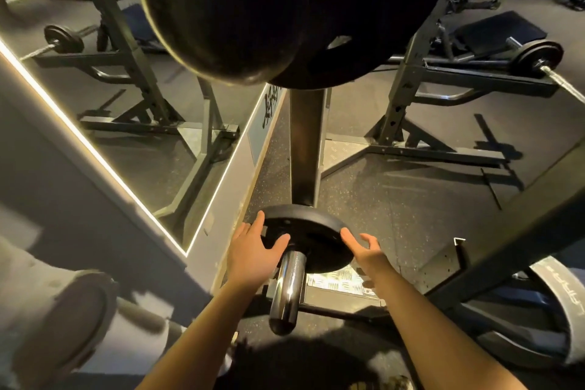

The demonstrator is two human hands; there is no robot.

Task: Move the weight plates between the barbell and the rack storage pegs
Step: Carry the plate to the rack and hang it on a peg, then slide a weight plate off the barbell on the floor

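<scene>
A small black weight plate [305, 222] sits on a chrome storage peg [286, 291] that juts from the black rack upright [306, 149] toward me. My left hand [253, 252] lies against the plate's left side, with straight fingers along the rim and the thumb on its face. At the plate's right edge is my right hand [364, 248], one fingertip touching the rim and the other fingers loosely spread just off it. Neither hand is closed round the plate. On the rack at the right rests a barbell with a small plate [541, 57].
Large dark plates [221, 9] hang on a higher peg right above the work. A wall mirror [126, 123] on the left reflects the rack. A big plate [566, 310] stands at lower right behind a slanted rack beam [506, 237]. The floor is rubber matting.
</scene>
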